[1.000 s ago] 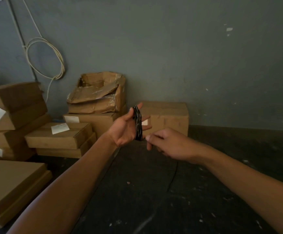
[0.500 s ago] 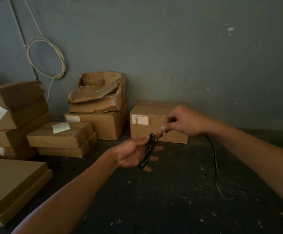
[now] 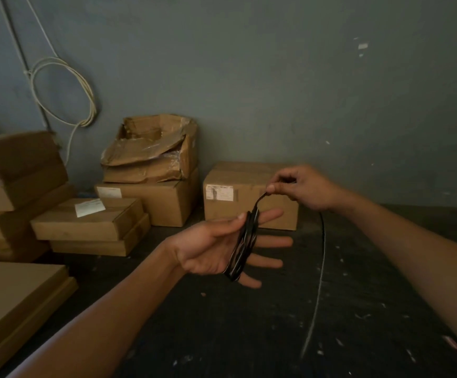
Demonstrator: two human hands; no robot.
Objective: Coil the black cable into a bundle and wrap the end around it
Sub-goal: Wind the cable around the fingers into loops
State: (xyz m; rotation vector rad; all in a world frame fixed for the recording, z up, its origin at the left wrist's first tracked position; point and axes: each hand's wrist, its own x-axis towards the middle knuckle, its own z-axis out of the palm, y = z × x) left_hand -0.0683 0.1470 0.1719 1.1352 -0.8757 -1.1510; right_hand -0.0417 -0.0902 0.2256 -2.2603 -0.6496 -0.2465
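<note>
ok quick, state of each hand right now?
Left hand: open, fingers spread, black cable coiled around them.
Right hand: closed, pinching the cable's free run above the coil.

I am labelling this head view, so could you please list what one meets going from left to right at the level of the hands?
Stacked flat brown cardboard boxes → open left hand → coiled black cable bundle → pinching right hand → loose hanging black cable strand.

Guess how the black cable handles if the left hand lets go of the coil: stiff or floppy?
Probably floppy: the black cable drapes in loose loops around the left hand, and its free length sags in a curve from the right hand toward the floor. Likely light, since a fingertip pinch holds it. The loops would probably spring apart.
</note>
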